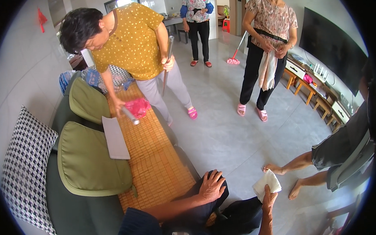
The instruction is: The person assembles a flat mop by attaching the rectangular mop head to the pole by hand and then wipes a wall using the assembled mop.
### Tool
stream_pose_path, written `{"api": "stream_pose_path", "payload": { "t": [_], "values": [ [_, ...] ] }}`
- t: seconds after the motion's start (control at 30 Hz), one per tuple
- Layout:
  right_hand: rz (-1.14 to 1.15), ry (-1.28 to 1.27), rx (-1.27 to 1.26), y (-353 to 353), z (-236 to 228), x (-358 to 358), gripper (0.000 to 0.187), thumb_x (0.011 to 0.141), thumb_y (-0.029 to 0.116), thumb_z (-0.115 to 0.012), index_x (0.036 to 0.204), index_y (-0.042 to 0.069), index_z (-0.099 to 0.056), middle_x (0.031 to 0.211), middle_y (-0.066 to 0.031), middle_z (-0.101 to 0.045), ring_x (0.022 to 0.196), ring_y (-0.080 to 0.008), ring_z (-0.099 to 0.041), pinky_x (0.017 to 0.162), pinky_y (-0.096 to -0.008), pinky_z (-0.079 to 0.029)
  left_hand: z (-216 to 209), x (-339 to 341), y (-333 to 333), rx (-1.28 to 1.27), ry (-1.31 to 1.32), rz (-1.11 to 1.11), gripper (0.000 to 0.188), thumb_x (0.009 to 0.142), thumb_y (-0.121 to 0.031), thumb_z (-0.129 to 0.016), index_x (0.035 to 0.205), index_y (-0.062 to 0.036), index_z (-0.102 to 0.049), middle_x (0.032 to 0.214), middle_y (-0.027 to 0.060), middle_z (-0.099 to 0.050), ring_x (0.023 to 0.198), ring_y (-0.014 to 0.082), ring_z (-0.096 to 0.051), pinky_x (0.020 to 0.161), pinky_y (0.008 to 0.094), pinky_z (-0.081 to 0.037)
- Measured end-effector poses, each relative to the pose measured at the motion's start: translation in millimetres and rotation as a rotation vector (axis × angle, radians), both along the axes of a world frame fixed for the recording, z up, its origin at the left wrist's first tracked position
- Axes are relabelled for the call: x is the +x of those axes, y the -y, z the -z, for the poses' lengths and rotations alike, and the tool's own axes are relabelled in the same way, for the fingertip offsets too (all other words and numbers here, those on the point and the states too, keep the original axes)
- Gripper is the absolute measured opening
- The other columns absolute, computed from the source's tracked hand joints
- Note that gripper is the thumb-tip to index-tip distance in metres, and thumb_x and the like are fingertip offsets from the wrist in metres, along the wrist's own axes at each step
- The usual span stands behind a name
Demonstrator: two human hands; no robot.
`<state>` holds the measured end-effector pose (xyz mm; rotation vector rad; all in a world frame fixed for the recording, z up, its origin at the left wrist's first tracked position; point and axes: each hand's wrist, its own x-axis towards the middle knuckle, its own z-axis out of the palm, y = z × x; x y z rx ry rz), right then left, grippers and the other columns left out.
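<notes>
I am seated, in dark trousers, on a sofa covered with a bamboo mat. My left hand lies palm down on my left knee, its fingers spread and nothing in them. Out past my right knee, my right hand pinches a folded white cloth, perhaps a paper towel, with the thumb on top; the fingers underneath are partly hidden. Left of my arms stand green backrest cushions, with a flat pale grey pad leaning beside them.
A person in a mustard top bends over the sofa with metal tubes and a pink plastic bag. Another holds a cloth; a third stands behind near a mop. Bare legs are at right. A checked cushion leans left.
</notes>
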<state>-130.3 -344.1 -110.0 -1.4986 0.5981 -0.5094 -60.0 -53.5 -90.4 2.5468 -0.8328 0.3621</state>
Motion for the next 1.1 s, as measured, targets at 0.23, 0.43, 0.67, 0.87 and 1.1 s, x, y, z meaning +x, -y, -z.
{"api": "stream_pose_path", "payload": {
  "t": [0.23, 0.43, 0.67, 0.87, 1.1],
  "values": [
    [-0.01, 0.005, -0.006, 0, 2, -4, 0.034, 0.093, 0.015, -0.066, 0.119, -0.006, -0.062, 0.101, -0.0086, -0.067, 0.089, -0.0165, -0.061, 0.079, -0.0337, -0.052, -3, -5, -2, -0.012, 0.0, -0.015, 0.038, 0.085, -0.029, -0.069, 0.114, -0.0032, -0.066, 0.133, 0.0169, -0.051, 0.13, 0.0349, -0.043, 0.107, 0.054, -0.034],
    [0.027, 0.01, 0.028, -13, -18, -8, 0.035, 0.094, 0.015, -0.065, 0.122, -0.005, -0.061, 0.105, -0.0086, -0.067, 0.092, -0.0163, -0.061, 0.081, -0.0338, -0.052, -2, -3, -7, -0.021, 0.0, 0.004, 0.038, 0.085, -0.028, -0.07, 0.114, -0.0044, -0.066, 0.133, 0.0159, -0.052, 0.129, 0.0349, -0.044, 0.107, 0.0538, -0.034],
    [0.071, -0.262, -0.03, -14, 16, 16, 0.039, 0.09, 0.03, -0.07, 0.114, -0.001, -0.068, 0.095, -0.0109, -0.071, 0.083, -0.0186, -0.066, 0.074, -0.0368, -0.055, -7, 13, -10, 0.015, 0.097, 0.004, 0.035, 0.077, -0.025, -0.072, 0.107, -0.0107, -0.064, 0.122, 0.0121, -0.055, 0.121, 0.0362, -0.048, 0.101, 0.0586, -0.036],
    [0.034, -0.27, -0.123, -14, 4, 21, 0.037, 0.091, 0.023, -0.068, 0.117, -0.002, -0.064, 0.098, -0.0154, -0.071, 0.089, -0.0246, -0.07, 0.077, -0.0398, -0.056, 9, 9, -12, 0.085, 0.074, 0.01, 0.037, 0.086, -0.026, -0.071, 0.115, -0.004, -0.065, 0.136, 0.0142, -0.05, 0.133, 0.0373, -0.042, 0.109, 0.0567, -0.031],
    [-0.139, -0.494, -0.212, 10, 24, 24, 0.04, 0.088, 0.026, -0.07, 0.117, -0.001, -0.065, 0.101, -0.0187, -0.071, 0.09, -0.0278, -0.07, 0.079, -0.0403, -0.056, 10, -3, -6, 0.117, 0.029, 0.033, 0.036, 0.088, -0.025, -0.069, 0.115, -0.004, -0.063, 0.137, 0.0141, -0.048, 0.133, 0.0371, -0.042, 0.109, 0.0566, -0.031]
  ]
}}
